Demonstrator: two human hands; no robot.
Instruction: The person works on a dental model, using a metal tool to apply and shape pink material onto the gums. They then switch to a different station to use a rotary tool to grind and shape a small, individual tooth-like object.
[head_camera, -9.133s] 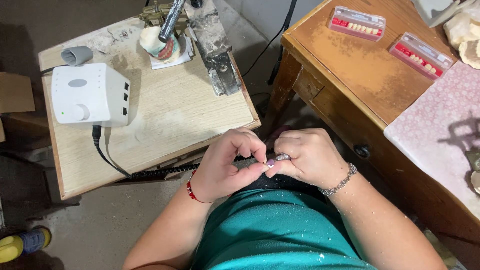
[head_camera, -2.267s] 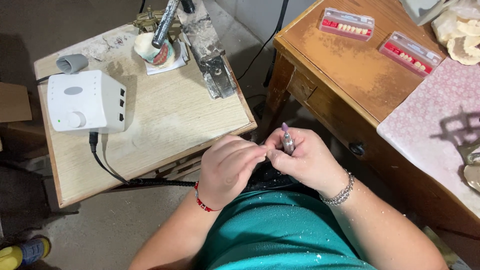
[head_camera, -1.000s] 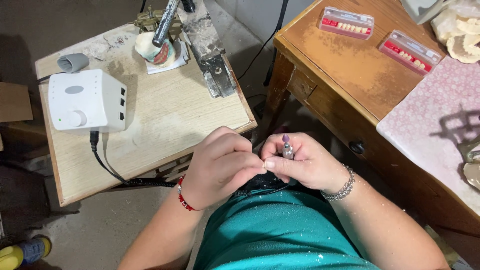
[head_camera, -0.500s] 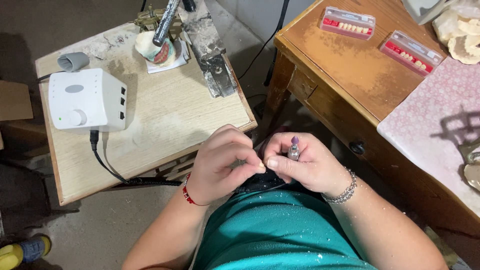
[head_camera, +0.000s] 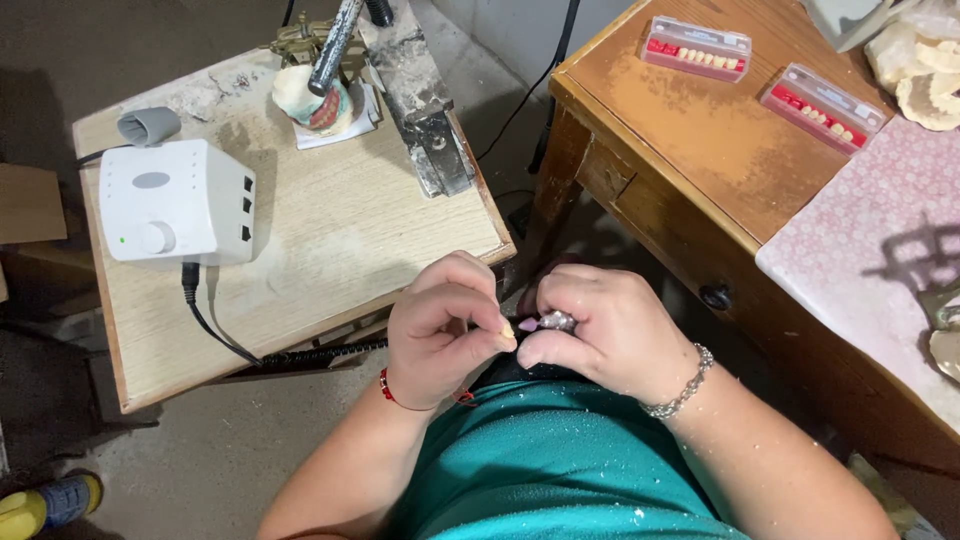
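My two hands meet over my lap, just in front of the small wooden table's (head_camera: 330, 240) near edge. In my left hand (head_camera: 445, 325), the fingertips pinch a tiny pale piece (head_camera: 508, 330), too small to name. My right hand (head_camera: 600, 330) is closed around a rotary handpiece (head_camera: 556, 321); only its metal tip shows between the fingers. The tip sits right against the small piece. A red cord bracelet is on my left wrist, a silver chain bracelet on my right.
A white control box (head_camera: 175, 200) with a knob and black cable stands on the small table, beside a grey cap (head_camera: 148, 125), a dental model with pink gums (head_camera: 315, 100) and a metal bar (head_camera: 415, 100). Two boxes of artificial teeth (head_camera: 695, 47) (head_camera: 822, 107) lie on the brown desk (head_camera: 700, 150).
The handpiece tip, raised upright 2.3 s ago, has dropped low between my fingers. Both hands have closed in together and the left fingertips now pinch the piece against the tip.
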